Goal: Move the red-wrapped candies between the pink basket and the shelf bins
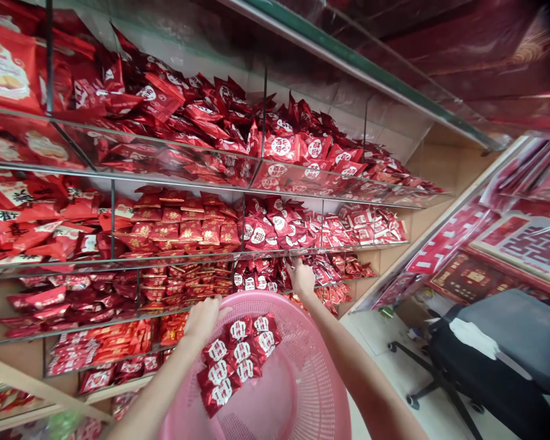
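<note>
A pink plastic basket (323, 366) with perforated walls is below the shelves, tilted toward me. My left hand (204, 318) is closed over its left rim, thumb on the inner side. Inside, several dark red candy packets (242, 350) with white round labels lie in short rows against the far left wall. My right hand (302, 278) reaches over the far rim to a lower shelf, where its fingertips meet dark red packets (256, 281). Those fingertips are partly hidden among the packets and under the shelf edge above, so their grip is unclear.
Shelves with clear dividers hold heaps of red packets (192, 229); larger ones (9, 67) are at upper left. A glass shelf edge (371, 67) crosses overhead. On the right are a black and grey office chair (495, 360) and a rack of red decorations (527, 244).
</note>
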`<state>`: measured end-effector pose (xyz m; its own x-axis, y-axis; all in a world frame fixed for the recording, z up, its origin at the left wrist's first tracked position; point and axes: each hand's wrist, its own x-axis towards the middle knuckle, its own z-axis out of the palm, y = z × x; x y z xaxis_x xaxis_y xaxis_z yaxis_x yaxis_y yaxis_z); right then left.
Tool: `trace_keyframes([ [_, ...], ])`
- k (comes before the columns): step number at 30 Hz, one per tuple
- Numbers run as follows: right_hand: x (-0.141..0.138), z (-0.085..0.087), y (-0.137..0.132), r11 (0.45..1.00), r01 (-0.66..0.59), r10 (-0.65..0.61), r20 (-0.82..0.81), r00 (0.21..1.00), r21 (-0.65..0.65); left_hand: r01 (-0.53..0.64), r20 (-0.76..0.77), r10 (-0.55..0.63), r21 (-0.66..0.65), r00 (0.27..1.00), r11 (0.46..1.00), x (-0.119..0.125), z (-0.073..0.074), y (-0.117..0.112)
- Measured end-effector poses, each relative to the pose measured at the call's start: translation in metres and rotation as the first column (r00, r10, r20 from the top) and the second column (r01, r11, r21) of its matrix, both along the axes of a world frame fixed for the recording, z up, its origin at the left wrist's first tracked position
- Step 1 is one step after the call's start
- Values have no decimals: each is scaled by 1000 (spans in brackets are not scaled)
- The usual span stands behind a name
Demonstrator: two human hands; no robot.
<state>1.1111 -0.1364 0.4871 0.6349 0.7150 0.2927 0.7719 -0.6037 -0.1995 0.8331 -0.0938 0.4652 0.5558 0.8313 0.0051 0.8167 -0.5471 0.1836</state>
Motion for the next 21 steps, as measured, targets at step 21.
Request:
trace_keyframes([
  [21, -64, 5, -88, 787, -122, 590, -679, 436, 605, -12, -17, 11, -55, 1000, 998, 1, 5, -3],
])
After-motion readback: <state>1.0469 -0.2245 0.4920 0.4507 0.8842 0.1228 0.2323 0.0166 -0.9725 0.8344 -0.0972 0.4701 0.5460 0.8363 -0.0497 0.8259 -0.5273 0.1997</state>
